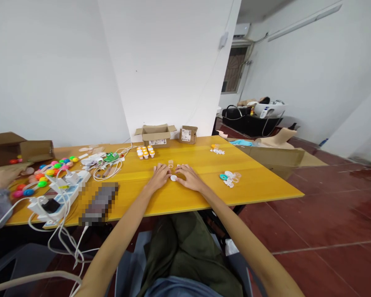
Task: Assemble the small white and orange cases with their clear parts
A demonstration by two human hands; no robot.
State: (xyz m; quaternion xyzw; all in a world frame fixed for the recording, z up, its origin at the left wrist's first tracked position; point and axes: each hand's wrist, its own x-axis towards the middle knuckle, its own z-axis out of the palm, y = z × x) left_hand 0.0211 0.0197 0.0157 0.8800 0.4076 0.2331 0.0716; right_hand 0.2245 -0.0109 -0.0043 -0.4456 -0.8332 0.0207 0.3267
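My left hand (159, 177) and my right hand (188, 177) rest close together over the wooden table, fingers bent. Between them is a small white round piece (173, 178), with the thumb side of each hand at its edge. The undersides of the fingers are partly hidden. Just beyond the left fingertips stands a small clear plastic cup (170, 163). Small white parts (181, 165) lie partly hidden by the right fingers. Off to the right is a group of loose white plastic parts with a teal ring (223, 176) and a clear piece (235, 177).
Orange-and-white capped pieces (145, 152) stand in rows near an open cardboard box (156, 135). A smaller box (188, 135) is beside it. More white parts (219, 152) lie at the far right. Leftward are a cabled power strip (64, 198), a blurred phone (100, 203) and colourful balls (49, 172).
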